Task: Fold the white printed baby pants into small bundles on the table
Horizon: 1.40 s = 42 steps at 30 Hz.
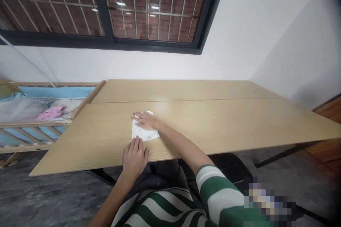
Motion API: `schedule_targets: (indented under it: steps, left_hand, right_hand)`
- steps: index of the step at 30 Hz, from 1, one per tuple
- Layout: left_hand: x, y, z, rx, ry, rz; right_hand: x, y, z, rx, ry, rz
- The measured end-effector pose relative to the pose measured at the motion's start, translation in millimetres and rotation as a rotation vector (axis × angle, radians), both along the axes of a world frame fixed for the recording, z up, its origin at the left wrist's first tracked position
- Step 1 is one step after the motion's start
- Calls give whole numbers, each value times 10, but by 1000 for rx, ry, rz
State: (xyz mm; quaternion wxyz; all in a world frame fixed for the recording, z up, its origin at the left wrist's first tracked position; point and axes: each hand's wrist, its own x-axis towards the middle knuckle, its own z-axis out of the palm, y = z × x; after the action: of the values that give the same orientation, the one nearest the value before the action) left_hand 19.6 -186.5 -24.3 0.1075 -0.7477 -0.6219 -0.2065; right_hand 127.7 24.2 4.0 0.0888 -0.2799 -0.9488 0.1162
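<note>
A folded white cloth [145, 134] with a faint small print lies flat on the wooden table [213, 120], left of its middle. My right hand [146, 120] rests palm down over the cloth's upper part, fingers stretched out and pointing left. Close to the table's front edge, my left hand [135, 154] lies on the tabletop, its fingertips at the cloth's lower edge. Its fingers are extended and hold nothing. Under both palms the surface is hidden.
At the left stands a wooden crib [39, 124] with blue padding and pink and white bedding. A seam runs along the table toward the back. Behind it are a white wall [160, 64] and a barred window [149, 7]. A black chair [229, 170] is beneath the front edge.
</note>
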Motion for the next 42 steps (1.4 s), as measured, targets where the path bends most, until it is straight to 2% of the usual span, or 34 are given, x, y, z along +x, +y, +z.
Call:
schedule_targets:
  steps: [5,9,12,14,18,22,26,30,32,38,42]
  left_hand:
    - [-218,129,-23,-26,-57,-88]
    - [-599,355,41,-76,-72,-227]
    - [-796,473,74,-69,-72,-319]
    - [-835,504,79,-68,-116,-369]
    - [-792,485,162,-105,-238,-352]
    - [-753,412,370,-272,-444,-331]
    - [-739,380,485,-414,-681,-320]
    - [-691,448,432,-452,-768,-334]
    - [-647,509,382,-417,-792,-294]
    - [-503,675,251,-303,-720,-64]
    - [-435,676,206,-249,-628,56]
  right_hand:
    - [-4,141,22,139,0,-70]
    - [49,-87,153,249,126,-96]
    - [175,-418,257,151,206,-201]
    - [311,-666,308,52,203,-228]
    - [662,-1099,363,-116,132,-142]
    - [929,-1320,358,-228,184,-77]
    - [988,-1306,338,-341,348,-185]
    - [928,-1184,284,-376,529,-258]
    - [884,-1115,224,-370,577,-333]
    - [720,-918,3,-266,684,-598]
    - [655,-860,-37,-225,655,-762]
